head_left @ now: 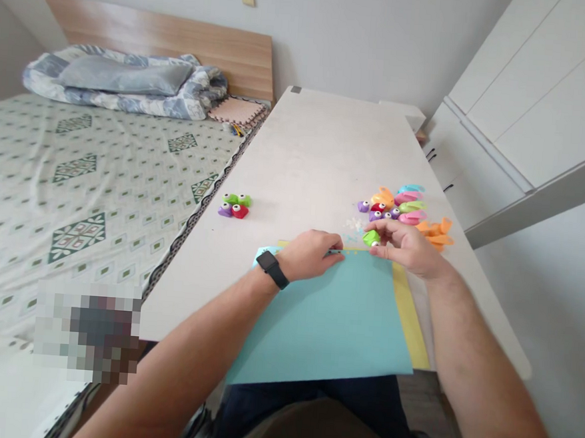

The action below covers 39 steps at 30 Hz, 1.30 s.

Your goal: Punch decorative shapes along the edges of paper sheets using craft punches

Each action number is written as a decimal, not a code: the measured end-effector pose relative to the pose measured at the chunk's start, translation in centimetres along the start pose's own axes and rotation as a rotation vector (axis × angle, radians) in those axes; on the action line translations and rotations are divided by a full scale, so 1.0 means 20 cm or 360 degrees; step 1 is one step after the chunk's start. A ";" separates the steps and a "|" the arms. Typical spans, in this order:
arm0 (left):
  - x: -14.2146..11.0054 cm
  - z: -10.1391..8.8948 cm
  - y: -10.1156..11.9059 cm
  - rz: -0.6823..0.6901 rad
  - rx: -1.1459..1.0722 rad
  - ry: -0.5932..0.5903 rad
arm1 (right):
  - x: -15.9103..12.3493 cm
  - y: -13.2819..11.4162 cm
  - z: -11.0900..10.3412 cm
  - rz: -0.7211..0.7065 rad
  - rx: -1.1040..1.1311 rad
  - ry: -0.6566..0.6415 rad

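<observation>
Between the thumb and fingers of my right hand (407, 246) is a green plastic toy head (371, 238) with a white round eye. It is just above the far edge of a light blue sheet (335, 329). My left hand (314, 255), with a dark watch (268, 263) on the wrist, is closed over the same edge. A small greyish piece with dark spots (337, 251) shows at its fingertips, too small to name. Just beyond the sheet are several tiny white pieces (355, 223). A yellow sheet (410, 321) lies partly under the blue one.
Green, purple and red toy heads (234, 205) stand on the white table (327, 148) at left. More toy heads (379, 212), pink and green parts (413, 211) and orange parts (436, 232) are at right. A bed (100, 165) adjoins the left; a cabinet (519, 128) is right.
</observation>
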<state>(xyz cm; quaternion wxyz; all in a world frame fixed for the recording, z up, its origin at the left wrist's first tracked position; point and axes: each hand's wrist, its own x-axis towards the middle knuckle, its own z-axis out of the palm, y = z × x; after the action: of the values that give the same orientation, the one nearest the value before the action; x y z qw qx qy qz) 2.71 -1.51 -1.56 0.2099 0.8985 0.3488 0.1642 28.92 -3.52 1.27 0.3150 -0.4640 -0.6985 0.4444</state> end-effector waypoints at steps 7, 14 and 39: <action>0.01 0.00 -0.01 -0.0008 0.0002 0.0001 | -0.01 0.00 0.01 -0.0014 -0.0496 0.0014; 0.02 0.00 0.00 -0.0016 0.0007 0.0005 | 0.00 0.02 0.02 -0.0073 -0.0582 0.0012; 0.01 0.00 0.00 0.0007 -0.0010 0.0044 | -0.02 0.02 0.04 0.0006 -0.0600 -0.0155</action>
<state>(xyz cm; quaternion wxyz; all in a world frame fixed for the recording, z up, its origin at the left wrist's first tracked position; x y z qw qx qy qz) 2.84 -1.38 -1.44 0.2075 0.8963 0.3491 0.1783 28.57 -4.11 0.67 0.1876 -0.4941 -0.7830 0.3282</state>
